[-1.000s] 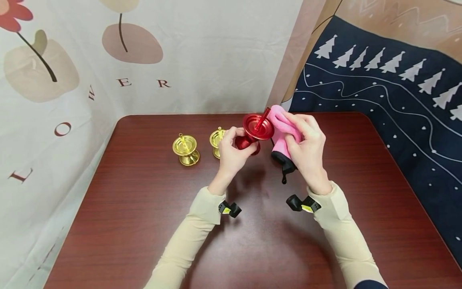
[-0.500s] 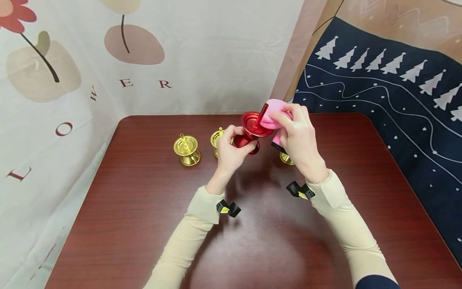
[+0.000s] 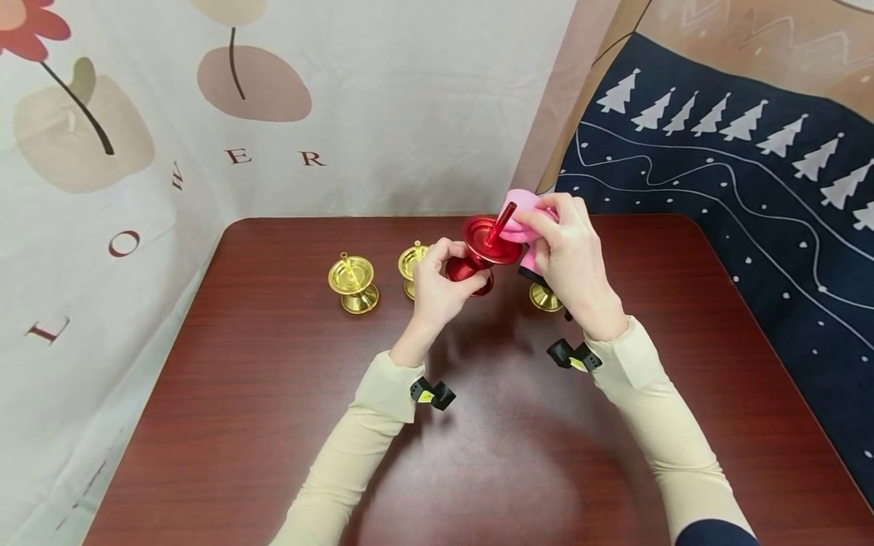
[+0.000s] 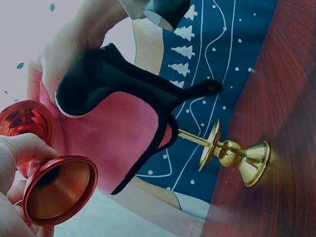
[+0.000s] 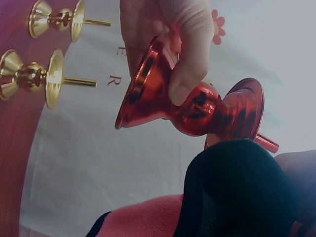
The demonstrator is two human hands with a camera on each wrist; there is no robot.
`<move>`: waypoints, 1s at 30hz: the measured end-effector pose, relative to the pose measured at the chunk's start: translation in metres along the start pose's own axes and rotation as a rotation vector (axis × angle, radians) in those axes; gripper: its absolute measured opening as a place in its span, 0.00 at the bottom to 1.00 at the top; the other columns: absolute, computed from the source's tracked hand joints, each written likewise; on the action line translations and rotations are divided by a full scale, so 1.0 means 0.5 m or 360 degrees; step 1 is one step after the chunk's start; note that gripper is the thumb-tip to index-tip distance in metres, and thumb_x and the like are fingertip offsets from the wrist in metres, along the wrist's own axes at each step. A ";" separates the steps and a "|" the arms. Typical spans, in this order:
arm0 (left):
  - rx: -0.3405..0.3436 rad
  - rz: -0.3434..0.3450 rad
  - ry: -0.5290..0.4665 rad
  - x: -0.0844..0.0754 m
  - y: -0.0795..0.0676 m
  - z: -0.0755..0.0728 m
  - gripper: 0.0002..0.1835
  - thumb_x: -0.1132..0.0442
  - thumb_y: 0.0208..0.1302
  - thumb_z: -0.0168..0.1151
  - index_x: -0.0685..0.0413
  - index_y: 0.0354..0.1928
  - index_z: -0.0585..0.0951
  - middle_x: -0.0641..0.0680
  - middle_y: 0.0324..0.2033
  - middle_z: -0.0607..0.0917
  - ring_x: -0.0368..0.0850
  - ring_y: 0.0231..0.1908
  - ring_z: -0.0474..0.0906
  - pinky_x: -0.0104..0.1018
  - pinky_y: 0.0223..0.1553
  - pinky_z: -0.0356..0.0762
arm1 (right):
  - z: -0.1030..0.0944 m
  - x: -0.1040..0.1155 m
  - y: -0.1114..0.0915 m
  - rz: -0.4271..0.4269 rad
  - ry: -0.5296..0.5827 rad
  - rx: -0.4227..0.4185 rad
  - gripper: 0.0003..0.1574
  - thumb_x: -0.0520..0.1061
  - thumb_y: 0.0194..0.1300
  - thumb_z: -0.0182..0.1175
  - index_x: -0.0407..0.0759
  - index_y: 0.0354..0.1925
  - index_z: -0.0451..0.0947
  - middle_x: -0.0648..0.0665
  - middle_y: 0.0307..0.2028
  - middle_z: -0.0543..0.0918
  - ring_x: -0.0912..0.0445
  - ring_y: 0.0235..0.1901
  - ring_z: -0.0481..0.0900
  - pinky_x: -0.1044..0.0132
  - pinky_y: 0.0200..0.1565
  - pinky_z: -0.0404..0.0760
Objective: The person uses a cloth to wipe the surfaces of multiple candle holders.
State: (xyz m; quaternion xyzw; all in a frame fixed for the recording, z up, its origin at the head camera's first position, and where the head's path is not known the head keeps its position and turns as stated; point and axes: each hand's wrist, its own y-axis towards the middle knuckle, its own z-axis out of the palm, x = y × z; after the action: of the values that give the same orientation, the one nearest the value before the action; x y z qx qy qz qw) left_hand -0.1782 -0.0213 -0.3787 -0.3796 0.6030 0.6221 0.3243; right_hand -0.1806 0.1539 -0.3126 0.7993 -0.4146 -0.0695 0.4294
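Note:
My left hand [image 3: 440, 288] grips a shiny red metal candlestick [image 3: 483, 244] round its narrow middle, thumb across it in the right wrist view. The candlestick is held up off the table, tilted, its dish and thin tube leaning right. In my right hand [image 3: 573, 262] a pink cloth [image 3: 522, 208] is pinched between thumb and fingers, pressed to the dish beside the tube. A black border and small hanging loop edge the cloth [image 4: 108, 133] in the left wrist view. The candlestick's hollow foot [image 4: 61, 190] faces the left wrist camera.
Two gold candlesticks stand left on the brown table [image 3: 287, 394]: one candlestick [image 3: 351, 277] uncovered, the other candlestick [image 3: 411, 265] partly behind my left hand. A third gold candlestick [image 4: 229, 154] stands under the cloth at right. A printed curtain [image 3: 410, 114] hangs behind the table.
My right hand has brought the cloth left and up from beside the red candlestick onto its dish. The gold candlestick at right has come partly into view. My left hand keeps its grip.

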 end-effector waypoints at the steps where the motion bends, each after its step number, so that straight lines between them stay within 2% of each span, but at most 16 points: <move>1: -0.0012 -0.0008 0.0004 0.001 0.000 0.001 0.12 0.75 0.45 0.68 0.68 0.30 0.75 0.64 0.36 0.83 0.54 0.40 0.77 0.35 0.39 0.75 | -0.001 0.000 -0.001 -0.0008 -0.0010 0.0013 0.16 0.26 0.53 0.58 0.36 0.39 0.83 0.32 0.41 0.74 0.42 0.43 0.69 0.51 0.41 0.79; 6: -0.0094 0.0001 0.0127 0.006 0.000 0.003 0.12 0.74 0.43 0.70 0.66 0.31 0.76 0.62 0.35 0.84 0.52 0.41 0.76 0.36 0.39 0.74 | -0.009 0.013 -0.012 -0.0027 -0.0058 0.0108 0.17 0.26 0.52 0.59 0.36 0.40 0.82 0.33 0.41 0.74 0.42 0.42 0.69 0.50 0.38 0.80; 12: -0.0200 0.0231 0.0406 0.014 -0.001 0.010 0.13 0.71 0.39 0.69 0.64 0.30 0.78 0.59 0.33 0.84 0.53 0.40 0.73 0.42 0.40 0.70 | -0.013 0.040 -0.028 0.0020 -0.0004 0.0227 0.18 0.28 0.51 0.62 0.35 0.43 0.81 0.34 0.41 0.74 0.43 0.42 0.70 0.51 0.37 0.81; 16: -0.0254 0.0384 0.0525 0.016 -0.001 0.013 0.12 0.71 0.40 0.68 0.63 0.29 0.77 0.58 0.32 0.83 0.53 0.39 0.73 0.44 0.41 0.70 | -0.014 0.060 -0.035 0.0109 0.0152 0.0173 0.23 0.28 0.49 0.65 0.34 0.47 0.79 0.34 0.42 0.75 0.44 0.43 0.73 0.52 0.42 0.80; 19: -0.0263 0.0432 0.0570 0.014 0.001 0.014 0.11 0.70 0.40 0.68 0.63 0.29 0.78 0.58 0.32 0.82 0.53 0.39 0.73 0.43 0.41 0.70 | -0.012 0.068 -0.038 0.0126 0.0236 0.0085 0.23 0.28 0.49 0.64 0.34 0.47 0.79 0.34 0.43 0.77 0.45 0.44 0.75 0.52 0.44 0.80; 23: -0.0230 0.0382 0.0532 0.010 0.003 0.009 0.12 0.70 0.41 0.68 0.63 0.30 0.77 0.59 0.34 0.82 0.53 0.40 0.73 0.44 0.42 0.70 | -0.010 0.062 -0.038 0.0027 0.0282 0.0022 0.20 0.27 0.50 0.63 0.34 0.45 0.81 0.33 0.43 0.78 0.44 0.45 0.75 0.52 0.45 0.79; 27: -0.0132 0.0234 0.0409 0.005 0.004 0.002 0.13 0.70 0.42 0.68 0.64 0.31 0.77 0.60 0.35 0.84 0.53 0.41 0.74 0.42 0.41 0.70 | -0.012 0.043 -0.034 -0.0086 0.0293 -0.0001 0.16 0.26 0.52 0.61 0.35 0.41 0.82 0.34 0.42 0.78 0.44 0.44 0.74 0.53 0.44 0.79; 30: -0.0022 0.0109 0.0244 0.005 0.005 -0.003 0.12 0.72 0.43 0.69 0.65 0.31 0.76 0.61 0.35 0.84 0.53 0.41 0.75 0.38 0.39 0.72 | -0.014 0.027 -0.028 -0.0111 0.0313 -0.0008 0.15 0.26 0.53 0.59 0.37 0.38 0.83 0.35 0.42 0.80 0.45 0.44 0.75 0.57 0.45 0.79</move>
State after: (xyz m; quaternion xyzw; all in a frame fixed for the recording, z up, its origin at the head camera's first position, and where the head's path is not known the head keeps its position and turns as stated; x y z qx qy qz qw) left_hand -0.1812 -0.0229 -0.3795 -0.4074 0.6344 0.6062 0.2531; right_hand -0.1602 0.1526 -0.3151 0.8151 -0.3422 -0.0067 0.4674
